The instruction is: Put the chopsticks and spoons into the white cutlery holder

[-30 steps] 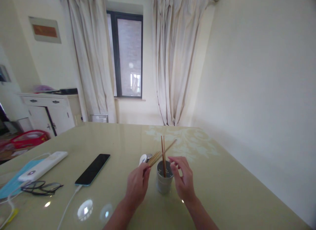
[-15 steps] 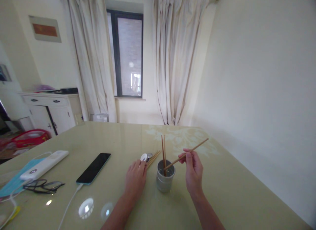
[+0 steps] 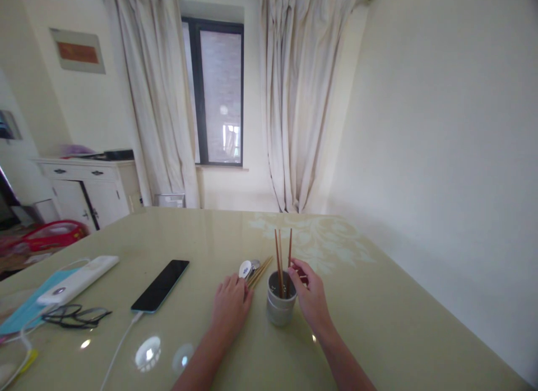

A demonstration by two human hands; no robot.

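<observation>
A grey ribbed cup [image 3: 281,312] stands upright on the table, with three chopsticks [image 3: 277,256] rising out of it. My right hand [image 3: 311,296] is at the cup's right rim, thumb and fingers pinched on the rightmost chopstick [image 3: 290,242], which stands nearly vertical with its lower end inside. Left of the cup, my left hand [image 3: 231,304] rests low on the table, its fingers curled over the near ends of several light wooden chopsticks [image 3: 261,269]. By those fingertips lie a white round piece [image 3: 245,269] and a shiny metal piece [image 3: 255,264]; their kind is unclear.
A black phone [image 3: 160,285] on a white cable lies left of my left hand. Farther left are folded glasses [image 3: 75,316], a white power bank-like block [image 3: 78,280] and a blue mask [image 3: 21,312]. The glossy table [image 3: 202,228] meets the wall on the right.
My right hand has moved left to the cup and turned its chopstick from a slant to nearly upright inside it. My left hand has stayed almost in place.
</observation>
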